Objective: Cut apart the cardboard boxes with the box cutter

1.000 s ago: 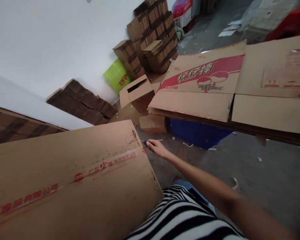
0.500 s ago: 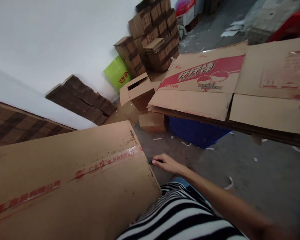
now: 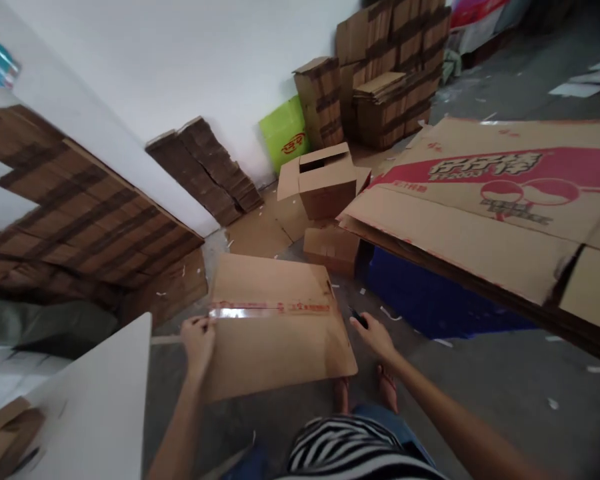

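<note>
The brown cardboard carton (image 3: 275,353) is in front of the person, over the floor (image 3: 430,380), with a shiny strip of tape (image 3: 260,310) running across it; I cannot tell if it is folded flat or what is under it. It could slip or tip, because only one hand is on it and that hand is way over at the left edge. The black-handled cutter (image 3: 362,321) is just past the right edge, and its tip is near the carton, so a slip could scratch the cardboard. If it drops, it could land on a bare foot (image 3: 387,390), since both feet are close below. The left hand (image 3: 199,343) seems to pinch the carton's left edge, by the end of the tape, with its fingers bent. The right hand (image 3: 377,337) has its fingers closed around the cutter's handle and does not touch the carton. Farther right, a pile of flat printed boxes (image 3: 460,213) sits over something blue (image 3: 430,293), and the right arm could bump the pile if it swings wide. On the left is a white tabletop (image 3: 110,393), and an open box (image 3: 327,197) is up ahead.
</note>
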### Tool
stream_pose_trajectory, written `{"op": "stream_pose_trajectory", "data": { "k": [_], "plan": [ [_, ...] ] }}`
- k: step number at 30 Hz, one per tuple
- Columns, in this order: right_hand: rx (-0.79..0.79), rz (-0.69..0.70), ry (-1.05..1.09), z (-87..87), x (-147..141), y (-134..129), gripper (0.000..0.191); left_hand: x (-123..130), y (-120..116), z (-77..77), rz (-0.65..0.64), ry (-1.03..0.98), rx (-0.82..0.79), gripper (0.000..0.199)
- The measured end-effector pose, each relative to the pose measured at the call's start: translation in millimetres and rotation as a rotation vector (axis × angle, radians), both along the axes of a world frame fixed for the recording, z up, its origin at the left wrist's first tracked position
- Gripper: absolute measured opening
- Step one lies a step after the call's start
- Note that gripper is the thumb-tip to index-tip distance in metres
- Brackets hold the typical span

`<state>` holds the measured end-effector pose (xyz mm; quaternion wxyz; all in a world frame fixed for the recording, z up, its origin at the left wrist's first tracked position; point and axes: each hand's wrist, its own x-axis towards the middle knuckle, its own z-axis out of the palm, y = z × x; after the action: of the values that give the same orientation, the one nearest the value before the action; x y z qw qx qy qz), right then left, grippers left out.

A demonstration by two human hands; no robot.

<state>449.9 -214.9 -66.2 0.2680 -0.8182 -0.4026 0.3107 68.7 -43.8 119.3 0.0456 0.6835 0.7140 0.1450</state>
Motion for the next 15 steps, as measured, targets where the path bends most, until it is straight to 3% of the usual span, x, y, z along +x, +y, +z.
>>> {"op": "stream_pose_trajectory", "data": {
  "k": [2,5,8,10,12,15],
  "plan": [
    [-0.002,0.094,-0.015,1.0,-12.5,38.6,0.034,31.5,22.0,-57.8,-0.009,0.003,-0.048,0.028],
    [0.076,0.254,0.064,-12.2,-52.7,127.0,0.025,68.8,42.0,-137.1,-0.033,0.003,-0.113,0.028],
    [0.084,0.353,0.209,-53.5,-99.1,226.2,0.026,85.7,54.1,-207.2,-0.084,-0.003,-0.172,0.027],
    [0.063,0.427,0.275,-88.6,-122.7,274.3,0.030,86.4,63.5,-250.9,-0.127,0.002,-0.207,0.028],
    [0.044,0.497,0.269,-120.3,-136.5,295.0,0.034,80.9,75.1,-292.8,-0.158,0.017,-0.245,0.029],
    [0.011,0.554,0.223,-152.1,-141.1,278.3,0.036,65.3,93.3,-350.4,-0.193,0.034,-0.319,0.028]
  ]
}}
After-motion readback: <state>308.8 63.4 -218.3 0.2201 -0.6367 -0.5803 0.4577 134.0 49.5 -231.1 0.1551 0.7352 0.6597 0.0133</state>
